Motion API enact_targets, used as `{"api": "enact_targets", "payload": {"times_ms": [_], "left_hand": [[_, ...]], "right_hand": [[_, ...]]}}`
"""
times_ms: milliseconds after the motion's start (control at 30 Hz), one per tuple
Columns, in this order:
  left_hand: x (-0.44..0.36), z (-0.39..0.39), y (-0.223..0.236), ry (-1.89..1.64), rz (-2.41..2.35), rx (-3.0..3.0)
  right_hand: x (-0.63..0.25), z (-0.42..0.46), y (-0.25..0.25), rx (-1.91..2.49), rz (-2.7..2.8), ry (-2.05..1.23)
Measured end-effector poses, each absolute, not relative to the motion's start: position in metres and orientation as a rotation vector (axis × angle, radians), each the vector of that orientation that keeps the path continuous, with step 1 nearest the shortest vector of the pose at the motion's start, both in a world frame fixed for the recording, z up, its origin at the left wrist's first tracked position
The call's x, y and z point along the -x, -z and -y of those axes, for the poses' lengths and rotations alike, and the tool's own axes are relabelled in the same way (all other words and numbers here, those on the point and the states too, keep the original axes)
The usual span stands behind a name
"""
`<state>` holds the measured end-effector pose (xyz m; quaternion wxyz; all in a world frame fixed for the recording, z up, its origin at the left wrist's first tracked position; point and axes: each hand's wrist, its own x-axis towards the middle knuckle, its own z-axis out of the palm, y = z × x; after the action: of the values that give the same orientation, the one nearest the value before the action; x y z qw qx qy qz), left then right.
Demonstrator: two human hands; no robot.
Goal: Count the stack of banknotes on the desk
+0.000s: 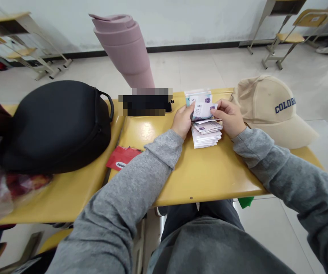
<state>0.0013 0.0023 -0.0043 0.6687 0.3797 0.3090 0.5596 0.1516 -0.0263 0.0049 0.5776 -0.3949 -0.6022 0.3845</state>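
The left hand (183,120) holds a small bundle of printed cards (202,110) by its left side, thumb on top, while the right hand (232,118) pinches the top card's right edge. The bundle is over the far part of the yellow desk (209,171), a loose pile of slips (206,139) just on its near side. A beige cap (262,104) sits right, a pink bottle (126,49) far left, a red packet (122,158) near left.

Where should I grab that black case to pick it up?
Probably by the loop handle, from the right: it sticks out on that side of the black case, which otherwise looks smooth and rounded, so likely hard to grip.
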Motion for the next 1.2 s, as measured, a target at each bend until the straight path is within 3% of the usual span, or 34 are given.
{"api": "enact_targets", "payload": {"times_ms": [1200], "left_hand": [[-0.0019,0.0021,-0.0014,-1.264,-0.739,-0.836]], "right_hand": [[-0.1479,0.0342,-0.0145,0.991,1.385,-0.835]]}}
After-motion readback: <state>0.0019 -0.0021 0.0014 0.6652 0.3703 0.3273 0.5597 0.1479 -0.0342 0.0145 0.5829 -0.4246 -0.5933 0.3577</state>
